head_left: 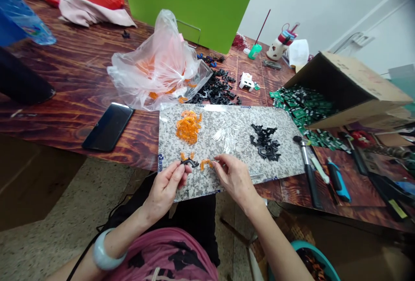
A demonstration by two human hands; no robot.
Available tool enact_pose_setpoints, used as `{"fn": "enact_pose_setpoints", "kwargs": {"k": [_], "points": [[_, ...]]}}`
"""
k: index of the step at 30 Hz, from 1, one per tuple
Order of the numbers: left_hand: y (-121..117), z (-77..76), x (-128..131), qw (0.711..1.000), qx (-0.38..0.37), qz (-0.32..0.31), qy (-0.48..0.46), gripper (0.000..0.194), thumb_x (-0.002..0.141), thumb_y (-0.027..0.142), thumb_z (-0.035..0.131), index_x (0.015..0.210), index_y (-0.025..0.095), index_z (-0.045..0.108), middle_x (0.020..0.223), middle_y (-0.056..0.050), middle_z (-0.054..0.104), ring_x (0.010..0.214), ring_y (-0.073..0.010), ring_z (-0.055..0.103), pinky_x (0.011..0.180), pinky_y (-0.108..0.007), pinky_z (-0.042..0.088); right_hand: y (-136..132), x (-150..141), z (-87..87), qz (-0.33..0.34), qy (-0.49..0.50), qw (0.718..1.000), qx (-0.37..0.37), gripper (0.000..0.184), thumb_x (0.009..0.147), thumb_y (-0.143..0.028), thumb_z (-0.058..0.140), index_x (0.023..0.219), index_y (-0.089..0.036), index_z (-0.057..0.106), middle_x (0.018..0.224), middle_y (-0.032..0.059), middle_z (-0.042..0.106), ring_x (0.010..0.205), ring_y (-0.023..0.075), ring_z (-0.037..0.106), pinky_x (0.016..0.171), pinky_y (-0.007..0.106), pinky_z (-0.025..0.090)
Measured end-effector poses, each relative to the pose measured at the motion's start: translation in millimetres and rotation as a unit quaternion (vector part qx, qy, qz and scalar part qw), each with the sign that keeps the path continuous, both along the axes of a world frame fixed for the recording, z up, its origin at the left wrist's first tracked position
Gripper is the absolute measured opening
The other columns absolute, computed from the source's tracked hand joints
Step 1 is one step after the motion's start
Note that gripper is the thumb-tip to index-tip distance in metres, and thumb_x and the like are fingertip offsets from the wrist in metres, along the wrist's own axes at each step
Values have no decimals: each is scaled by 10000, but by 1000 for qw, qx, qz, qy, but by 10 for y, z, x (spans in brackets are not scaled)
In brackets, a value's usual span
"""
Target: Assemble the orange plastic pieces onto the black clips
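Observation:
Pinched in my left hand [170, 181] is a curved black plastic piece [190, 162], held over the speckled board's near edge. An orange plastic piece [187, 156] shows just behind it; whether the two touch I cannot tell. My right hand [235, 179] closes thumb and forefinger on the end of another orange clip-like piece [205, 164], close to the black one. On the speckled board [223, 114] lie a heap of orange pieces [188, 127], a spread of thin clear or silvery slivers [229, 135] and a pile of black pieces [266, 142].
Behind the board are a plastic bag [158, 65] of orange parts and more black parts [217, 86]. A phone [108, 126] lies left. To the right are a hammer [308, 173], a blue-handled cutter [339, 180] and a cardboard box [356, 82] spilling green circuit boards [301, 103].

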State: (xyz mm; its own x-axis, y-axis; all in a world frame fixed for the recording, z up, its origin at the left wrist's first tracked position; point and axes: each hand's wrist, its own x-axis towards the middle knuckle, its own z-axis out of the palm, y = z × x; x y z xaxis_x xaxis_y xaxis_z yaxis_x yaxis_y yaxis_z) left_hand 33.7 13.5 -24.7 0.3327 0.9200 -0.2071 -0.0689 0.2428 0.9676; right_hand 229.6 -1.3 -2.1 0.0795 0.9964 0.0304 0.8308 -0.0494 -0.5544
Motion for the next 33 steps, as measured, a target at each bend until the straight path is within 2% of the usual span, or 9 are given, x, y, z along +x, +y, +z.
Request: {"fn": "enact_pose_setpoints", "kwargs": {"k": [4,7,11,15,20,25,33], "points": [[-13,-11,-5,1000,11,-6,9,287,913,401,461,850,155,595,682,24,509,622,-101,469,598,-217,396,48,-16,-96,33,1,999,12,118,867,-263,552,870,-184,639,834,50,651,748,177,600,695,270,435],[-28,-6,-9,1000,9,-15,6,303,928,417,425,856,163,573,719,18,514,646,-105,481,606,-217,406,54,-4,-88,21,14,1000,17,101,860,-236,557,817,-186,634,784,34,644,719,170,591,673,273,429],[-37,20,3,999,0,-31,6,313,927,453,405,878,173,536,844,-14,553,704,-118,500,624,-227,421,-21,-35,93,-16,82,995,56,110,866,-250,555,847,-180,637,781,30,643,672,147,575,632,265,433],[-32,44,1,997,36,-60,39,334,929,478,375,907,178,522,854,-19,554,728,-136,508,655,-248,422,-126,-221,247,3,153,983,105,85,871,-231,552,890,-186,622,845,41,645,756,152,593,620,256,450],[-32,53,-37,983,103,-85,126,349,939,476,327,840,185,493,713,10,505,670,-148,492,633,-263,397,-154,-429,173,43,185,972,136,77,856,-154,555,913,-175,602,987,79,648,935,171,609,697,262,497],[-41,79,-36,979,116,-98,137,303,950,431,326,852,196,490,733,7,529,682,-152,520,641,-260,415,-157,-468,123,38,207,969,132,75,850,-134,551,901,-164,597,936,83,653,851,160,632,633,244,522],[-46,48,-20,976,127,-108,138,245,962,374,333,851,212,478,737,19,499,682,-145,506,649,-254,417,-149,-477,145,32,205,969,134,80,849,-121,550,894,-163,601,880,69,648,821,156,631,659,250,536]]}}
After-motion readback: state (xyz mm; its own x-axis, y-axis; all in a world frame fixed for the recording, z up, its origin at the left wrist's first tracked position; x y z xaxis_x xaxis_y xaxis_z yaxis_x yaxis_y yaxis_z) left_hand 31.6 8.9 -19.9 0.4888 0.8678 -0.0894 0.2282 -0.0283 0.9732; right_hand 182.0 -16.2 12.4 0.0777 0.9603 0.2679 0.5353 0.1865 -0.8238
